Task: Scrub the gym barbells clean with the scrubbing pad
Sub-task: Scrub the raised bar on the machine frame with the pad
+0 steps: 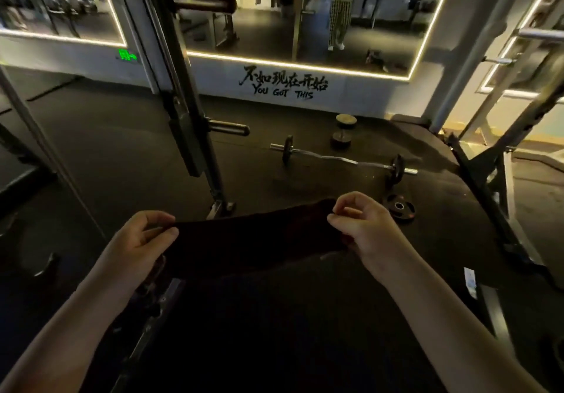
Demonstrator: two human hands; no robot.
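Observation:
A dark, flat scrubbing pad (pixel 256 237) is stretched between my two hands at the middle of the view. My left hand (pixel 140 240) pinches its left end and my right hand (pixel 363 225) pinches its right end. Beyond the pad, a curved chrome barbell (pixel 341 158) lies on the black rubber floor, a small black plate on each end. It sits well ahead of my hands, and neither the hands nor the pad touch it.
A loose weight plate (pixel 399 208) lies on the floor near my right hand. Two dumbbells (pixel 343 132) stand behind the barbell. A rack upright (pixel 186 112) rises at left and an angled frame (pixel 488 185) at right. The mirror (pixel 305 14) ahead reflects a person.

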